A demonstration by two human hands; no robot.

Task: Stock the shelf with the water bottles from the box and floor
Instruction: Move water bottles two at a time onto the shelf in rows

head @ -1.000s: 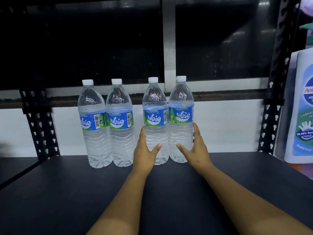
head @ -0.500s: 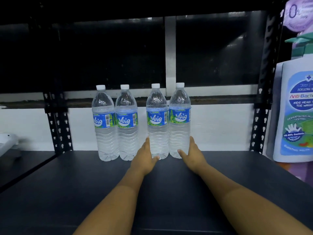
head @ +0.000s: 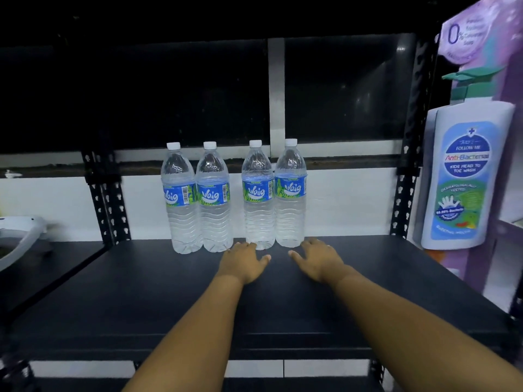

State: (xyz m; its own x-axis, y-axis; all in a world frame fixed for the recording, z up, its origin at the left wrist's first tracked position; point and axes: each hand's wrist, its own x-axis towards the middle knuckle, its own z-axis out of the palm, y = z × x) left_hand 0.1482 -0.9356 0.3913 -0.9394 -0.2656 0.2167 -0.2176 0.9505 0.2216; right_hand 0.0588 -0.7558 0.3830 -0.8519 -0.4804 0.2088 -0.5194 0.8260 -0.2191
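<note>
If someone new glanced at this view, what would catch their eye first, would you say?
Four water bottles stand in a row at the back of the dark shelf. Both hands, left and right, lie open just before the right pair. A large wash bottle stands at far right.

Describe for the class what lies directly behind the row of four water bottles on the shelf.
Behind the water bottles are a white wall, a dark ledge and a dark window with a white divider. The bottles hide the wall's lower strip where it meets the shelf.
</note>
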